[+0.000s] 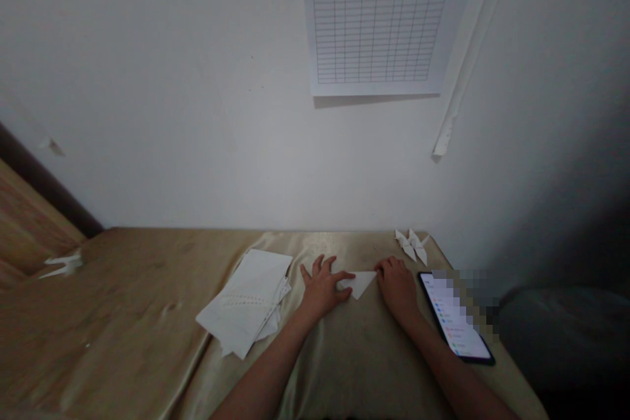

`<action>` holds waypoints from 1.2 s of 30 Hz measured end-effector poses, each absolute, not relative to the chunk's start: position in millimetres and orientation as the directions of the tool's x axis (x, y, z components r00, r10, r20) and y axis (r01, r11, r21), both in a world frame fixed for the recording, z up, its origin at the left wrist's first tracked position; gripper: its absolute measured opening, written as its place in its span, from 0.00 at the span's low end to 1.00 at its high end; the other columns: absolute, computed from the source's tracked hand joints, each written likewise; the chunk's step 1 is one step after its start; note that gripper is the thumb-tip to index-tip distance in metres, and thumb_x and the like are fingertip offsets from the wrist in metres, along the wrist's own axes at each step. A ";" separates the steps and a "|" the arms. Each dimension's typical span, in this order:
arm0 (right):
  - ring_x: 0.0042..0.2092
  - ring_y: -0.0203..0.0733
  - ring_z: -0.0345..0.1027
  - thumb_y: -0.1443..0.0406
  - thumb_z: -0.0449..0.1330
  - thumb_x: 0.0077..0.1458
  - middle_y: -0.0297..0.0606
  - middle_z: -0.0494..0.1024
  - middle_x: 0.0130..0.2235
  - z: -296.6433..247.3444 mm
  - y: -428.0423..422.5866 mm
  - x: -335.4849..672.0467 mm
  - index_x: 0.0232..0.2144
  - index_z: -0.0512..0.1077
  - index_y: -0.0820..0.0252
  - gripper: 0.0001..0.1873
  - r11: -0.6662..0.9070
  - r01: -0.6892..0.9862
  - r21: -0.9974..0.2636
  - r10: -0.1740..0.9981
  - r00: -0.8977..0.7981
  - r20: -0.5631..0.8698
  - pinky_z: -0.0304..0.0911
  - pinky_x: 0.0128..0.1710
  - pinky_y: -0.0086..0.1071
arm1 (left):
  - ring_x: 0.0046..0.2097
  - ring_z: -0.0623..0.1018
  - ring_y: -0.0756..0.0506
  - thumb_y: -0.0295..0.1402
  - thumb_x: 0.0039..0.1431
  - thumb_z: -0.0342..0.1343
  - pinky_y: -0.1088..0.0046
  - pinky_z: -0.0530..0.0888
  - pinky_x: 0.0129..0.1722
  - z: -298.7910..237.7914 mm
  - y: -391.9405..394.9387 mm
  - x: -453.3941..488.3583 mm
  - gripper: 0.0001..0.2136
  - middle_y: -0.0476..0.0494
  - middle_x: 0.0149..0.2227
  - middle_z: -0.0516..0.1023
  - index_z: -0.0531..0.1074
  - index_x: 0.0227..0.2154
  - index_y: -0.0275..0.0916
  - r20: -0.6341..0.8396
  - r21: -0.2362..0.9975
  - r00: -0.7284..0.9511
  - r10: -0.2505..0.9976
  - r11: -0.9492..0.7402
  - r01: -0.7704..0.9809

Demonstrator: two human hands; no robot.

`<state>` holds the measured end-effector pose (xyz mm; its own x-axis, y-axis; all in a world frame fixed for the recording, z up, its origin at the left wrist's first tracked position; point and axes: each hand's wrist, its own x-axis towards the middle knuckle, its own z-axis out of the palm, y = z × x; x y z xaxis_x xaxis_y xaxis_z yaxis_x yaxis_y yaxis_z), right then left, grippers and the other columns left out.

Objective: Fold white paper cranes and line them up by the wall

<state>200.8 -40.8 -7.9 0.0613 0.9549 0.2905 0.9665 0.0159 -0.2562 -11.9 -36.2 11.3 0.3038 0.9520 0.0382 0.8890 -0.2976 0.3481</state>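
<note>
Left hand (322,289) spread, right hand (396,290) loosely curled, neither gripping, fingertips on folded white paper triangle (359,283). Gold satin cloth (147,302) underneath; loose paper stack (243,302) left, origami cranes (411,245) behind, phone (455,318) right, gridded chart (378,29) on white wall.

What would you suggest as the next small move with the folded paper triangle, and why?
I would probably crease its fold firmly with the right hand, since the paper triangle lies between both hands, the left hand seems to rest on one corner, and the satin cloth beneath looks slippery.
</note>
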 end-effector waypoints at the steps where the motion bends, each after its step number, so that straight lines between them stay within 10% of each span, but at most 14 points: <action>1: 0.48 0.49 0.65 0.69 0.51 0.62 0.43 0.76 0.43 -8.7 -40.5 201.3 0.38 0.75 0.57 0.13 0.015 0.969 -0.249 0.952 0.062 0.300 0.57 0.45 0.38 | 0.70 0.48 0.29 0.47 0.54 0.63 0.26 0.38 0.59 11.5 -36.3 -11.8 0.18 0.49 0.67 0.58 0.74 0.49 0.68 0.041 0.349 0.302 0.952 -0.297 0.889; 36: 0.52 0.49 0.65 0.63 0.57 0.59 0.40 0.74 0.47 -14.8 -51.5 193.9 0.44 0.75 0.51 0.11 0.183 0.916 -0.356 0.953 -0.077 0.292 0.56 0.53 0.43 | 0.69 0.52 0.32 0.35 0.65 0.52 0.29 0.44 0.60 8.6 -17.8 -30.1 0.18 0.48 0.67 0.59 0.71 0.53 0.66 0.098 0.309 0.140 0.985 -0.164 0.937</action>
